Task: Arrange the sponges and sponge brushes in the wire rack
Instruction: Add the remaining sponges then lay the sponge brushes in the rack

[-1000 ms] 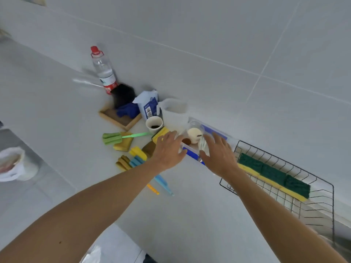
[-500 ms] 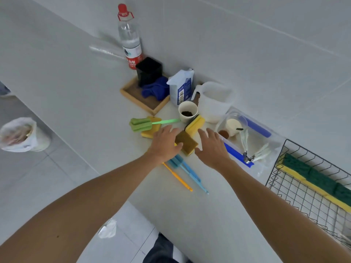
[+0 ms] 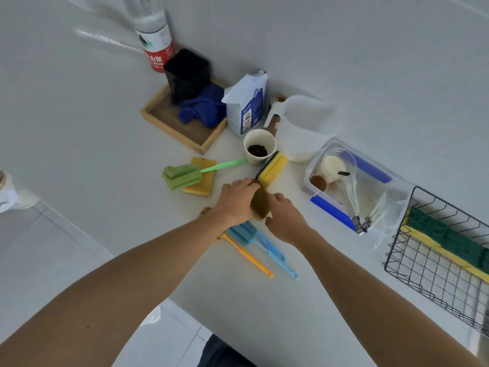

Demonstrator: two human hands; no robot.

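both our hands, left hand (image 3: 235, 201) and right hand (image 3: 284, 218), clasp the brown sponge (image 3: 260, 203) on the counter (image 3: 264, 300); its long axis points toward the paper cup (image 3: 259, 145), wire rack (image 3: 439, 271) well to the right.

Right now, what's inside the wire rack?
A row of green-topped yellow sponges lies along the far side of the wire rack. The rack's right end is out of frame.

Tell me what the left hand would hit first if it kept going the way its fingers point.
Probably the yellow sponge standing on edge just past the left hand, whose fingers already curl on the brown sponge. Beyond it stands the paper cup. Depth is hard to judge.
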